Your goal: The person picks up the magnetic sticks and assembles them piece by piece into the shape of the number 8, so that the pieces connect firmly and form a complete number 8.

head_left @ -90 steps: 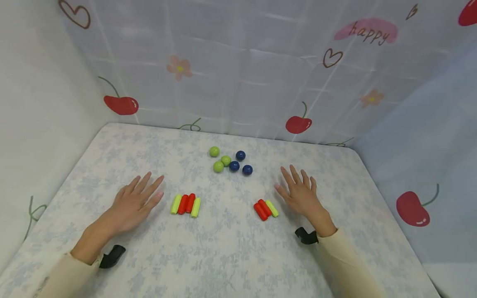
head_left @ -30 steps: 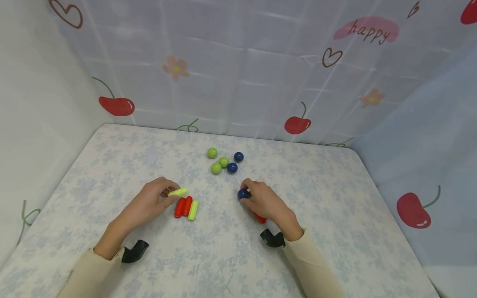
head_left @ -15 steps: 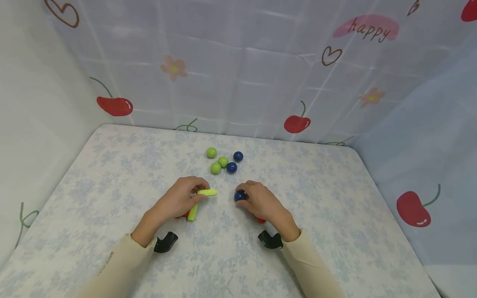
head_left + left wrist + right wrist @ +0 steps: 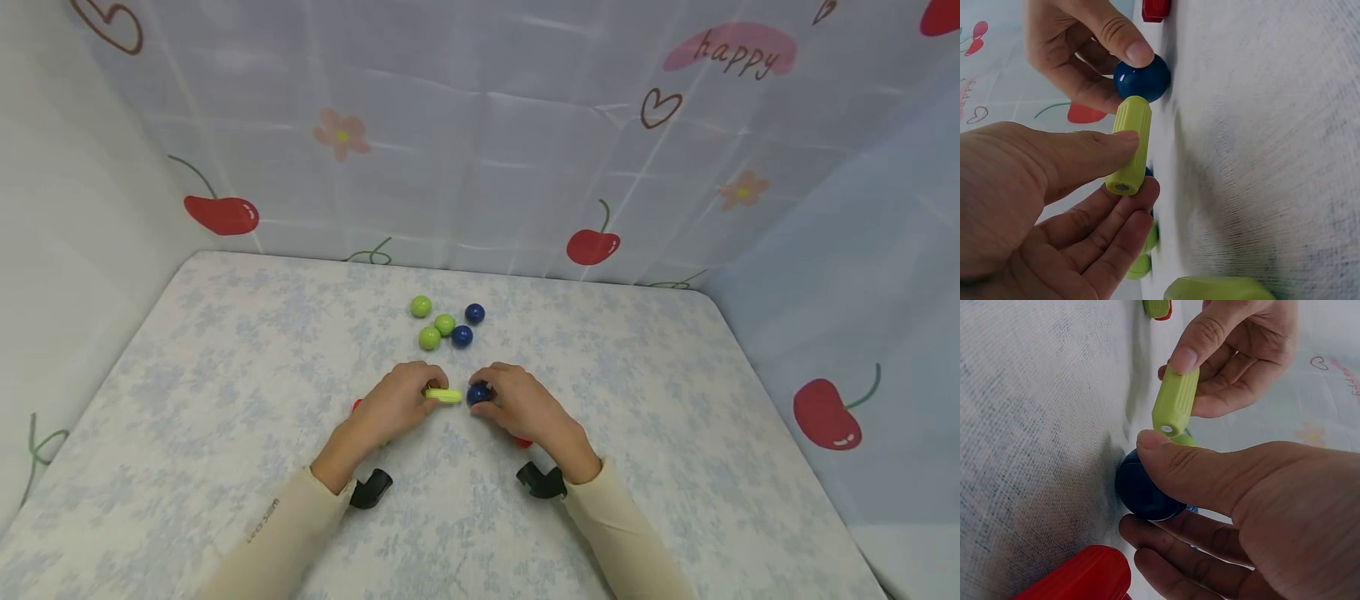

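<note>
In the head view my left hand [image 4: 392,410] pinches a ridged yellow-green rod [image 4: 445,396] between thumb and fingers. The rod lies crosswise, a small round inset showing in its end [image 4: 1122,187]. Opposite it, my right hand [image 4: 527,408] pinches a glossy dark blue ball [image 4: 478,393], low over or on the cloth. A narrow gap parts the rod's tip from the ball in the head view. Under the left hand a red rod [image 4: 357,406] and another yellow-green rod [image 4: 1219,289] are mostly covered. Red rods [image 4: 1085,575] lie partly hidden beneath the right hand.
Behind the hands, several green balls [image 4: 429,337] and two dark blue balls [image 4: 462,336] sit loosely grouped on the floral cloth-covered table [image 4: 637,367]. A printed curtain [image 4: 465,167] hangs along the table's back edge, with pale walls at both sides.
Both hands first lay open beside the rods. The left picked up a yellow-green rod and carried it right, toward the ball. The right took a blue ball and brought it nearer.
</note>
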Motion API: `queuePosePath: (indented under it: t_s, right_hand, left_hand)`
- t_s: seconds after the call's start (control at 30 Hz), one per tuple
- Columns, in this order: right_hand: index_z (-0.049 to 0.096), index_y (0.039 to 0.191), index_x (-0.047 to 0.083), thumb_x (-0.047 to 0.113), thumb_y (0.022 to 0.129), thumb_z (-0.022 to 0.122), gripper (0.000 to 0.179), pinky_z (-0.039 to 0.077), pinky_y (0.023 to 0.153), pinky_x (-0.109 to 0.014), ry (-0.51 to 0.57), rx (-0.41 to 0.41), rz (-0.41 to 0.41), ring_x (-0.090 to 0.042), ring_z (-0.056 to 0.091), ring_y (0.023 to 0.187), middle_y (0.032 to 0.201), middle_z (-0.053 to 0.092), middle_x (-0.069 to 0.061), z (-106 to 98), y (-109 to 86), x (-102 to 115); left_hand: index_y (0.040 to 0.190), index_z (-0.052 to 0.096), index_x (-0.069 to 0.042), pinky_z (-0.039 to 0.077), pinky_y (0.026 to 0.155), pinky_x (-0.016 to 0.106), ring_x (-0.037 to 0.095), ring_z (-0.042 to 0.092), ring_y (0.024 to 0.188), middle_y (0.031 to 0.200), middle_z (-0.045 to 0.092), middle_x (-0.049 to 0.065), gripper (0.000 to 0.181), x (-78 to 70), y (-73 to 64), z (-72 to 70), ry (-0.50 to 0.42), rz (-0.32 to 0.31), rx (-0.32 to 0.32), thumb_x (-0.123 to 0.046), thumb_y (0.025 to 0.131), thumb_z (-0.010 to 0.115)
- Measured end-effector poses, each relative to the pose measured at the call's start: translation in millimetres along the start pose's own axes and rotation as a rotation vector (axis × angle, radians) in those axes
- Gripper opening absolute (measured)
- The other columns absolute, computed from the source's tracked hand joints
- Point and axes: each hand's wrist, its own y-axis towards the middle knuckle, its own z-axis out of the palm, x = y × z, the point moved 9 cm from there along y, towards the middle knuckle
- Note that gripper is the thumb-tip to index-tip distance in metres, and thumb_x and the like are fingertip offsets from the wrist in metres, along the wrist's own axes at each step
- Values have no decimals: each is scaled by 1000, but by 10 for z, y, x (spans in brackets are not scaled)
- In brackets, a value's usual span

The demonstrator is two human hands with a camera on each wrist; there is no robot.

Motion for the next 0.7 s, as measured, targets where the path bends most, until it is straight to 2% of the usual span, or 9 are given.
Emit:
queuePosePath:
  t_s: [0.7]
  right_hand:
    - [67,123,8,25,91,76,38,53,78,-33,2,16,20,-15,61,85,110,67,-4,5,-2,17]
  left_hand:
    - [106,71,-6,52,84,38,19,63,94,101,69,5,16,20,2,37,-10,-6,-13,-2,90,72]
